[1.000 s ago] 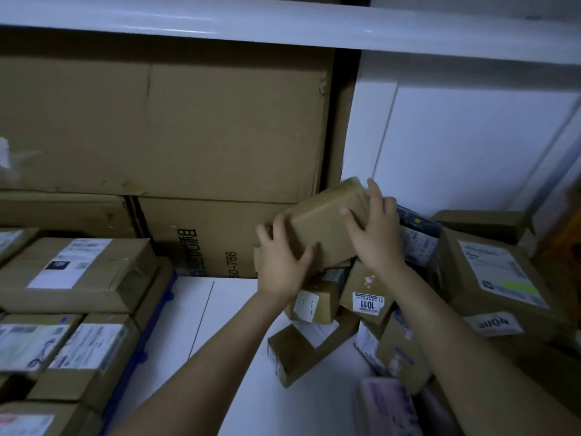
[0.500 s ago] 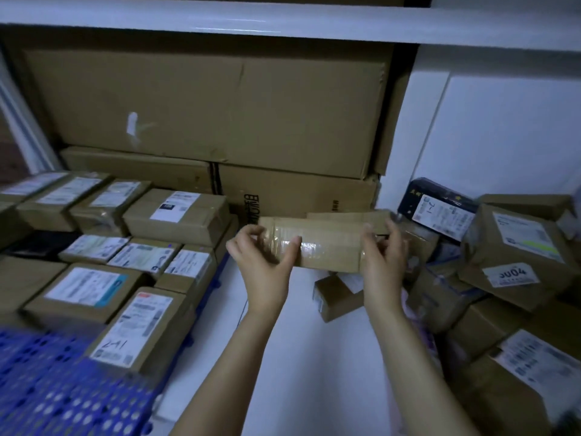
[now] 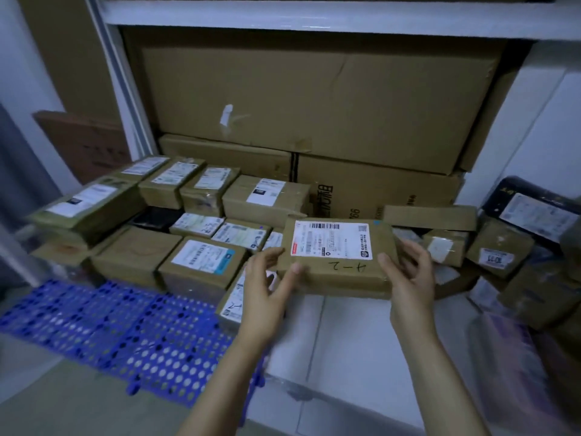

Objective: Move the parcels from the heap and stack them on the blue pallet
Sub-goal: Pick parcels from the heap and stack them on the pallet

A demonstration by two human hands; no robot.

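Observation:
I hold a flat brown parcel (image 3: 336, 256) with a white shipping label facing up, in the air between the stack and the heap. My left hand (image 3: 267, 291) grips its left edge, thumb on top. My right hand (image 3: 408, 278) grips its right edge. The blue pallet (image 3: 110, 328) lies at lower left, its perforated front part bare. Several labelled parcels (image 3: 201, 262) stand in rows on its back part. The heap of parcels (image 3: 500, 253) lies at the right on the white floor.
Large cardboard cartons (image 3: 314, 105) stand against the back wall under a white shelf (image 3: 314, 17). A black box (image 3: 531, 209) with a label sits atop the heap. A white post (image 3: 122, 89) rises at the left. White floor (image 3: 345, 357) separates pallet and heap.
I lifted the parcel off the heap and carried it left toward the pallet, turning it so its label faces up. My view swung left and down, bringing the blue pallet into sight.

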